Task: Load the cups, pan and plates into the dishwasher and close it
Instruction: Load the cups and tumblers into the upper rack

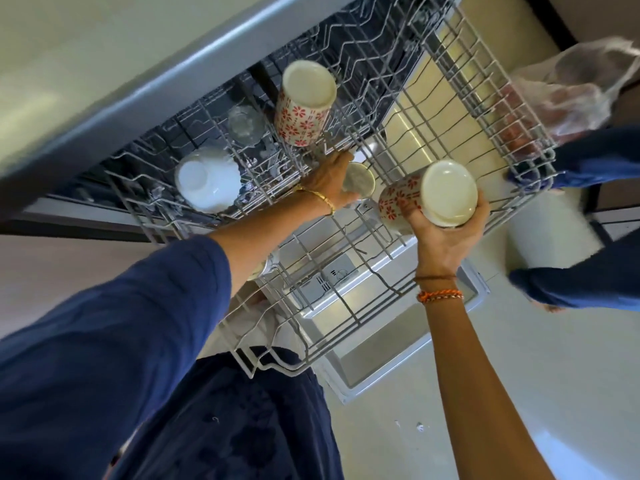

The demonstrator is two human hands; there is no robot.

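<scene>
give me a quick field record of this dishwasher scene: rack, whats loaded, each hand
rack: upper rack pulled out over the open door
loaded: patterned cup, clear glass, white bowl, all upside down
left hand: holds a small cream cup at the rack
right hand: grips a second patterned cup, base up
pan, plates: not seen

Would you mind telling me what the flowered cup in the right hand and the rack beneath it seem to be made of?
Flowered cup: probably glazed ceramic, given its glossy cream base and printed red flowers on an opaque wall. Rack: seemingly metal wire with a light grey coating, judging by its thin, evenly bent, matte rods. The right hand holds the cup.
</scene>
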